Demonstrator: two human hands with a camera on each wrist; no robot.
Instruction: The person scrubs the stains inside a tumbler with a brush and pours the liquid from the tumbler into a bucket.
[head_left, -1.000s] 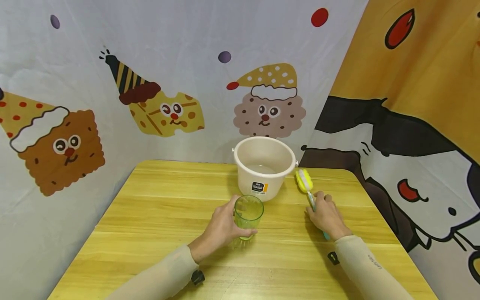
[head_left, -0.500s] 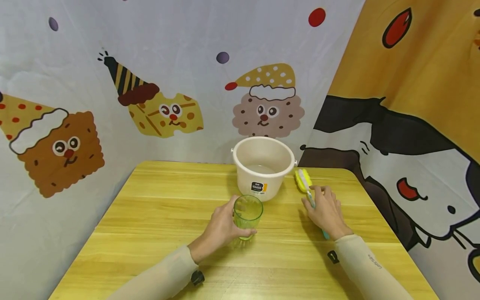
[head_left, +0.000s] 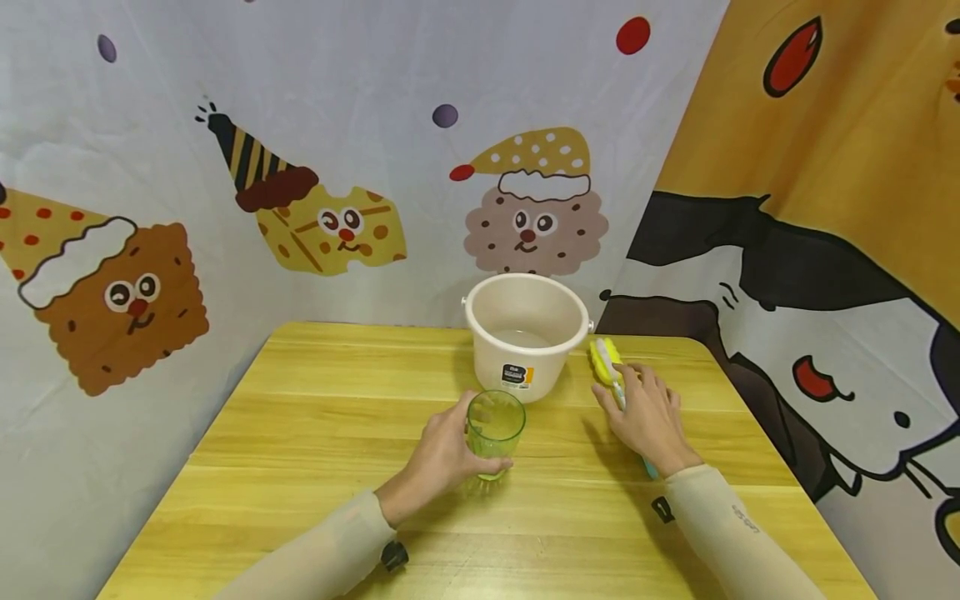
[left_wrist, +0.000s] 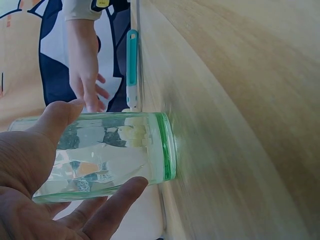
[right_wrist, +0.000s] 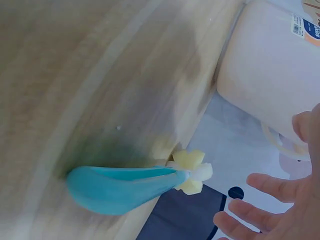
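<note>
My left hand (head_left: 441,450) holds a clear green drinking glass (head_left: 498,421), thumb on one side and fingers on the other. Upright, the glass stands at the tabletop in front of the bucket, and the left wrist view shows its thick base (left_wrist: 167,147) close against the wood. To the right lies a sponge bottle brush (head_left: 604,360) with a yellow-and-white head and a teal handle (right_wrist: 120,192). Over this handle hovers my right hand (head_left: 649,423), fingers spread and apart from the brush in the right wrist view.
A cream bucket (head_left: 491,354) stands at the back of the wooden table (head_left: 315,400), with what looks like some water inside. Behind the table hangs a cartoon-printed cloth (head_left: 360,83). The table's right edge runs beyond the brush.
My right hand has lifted off the brush handle, its fingers spreading, and shifted slightly forward. The brush stays where it lay. My left hand and the glass have not moved.
</note>
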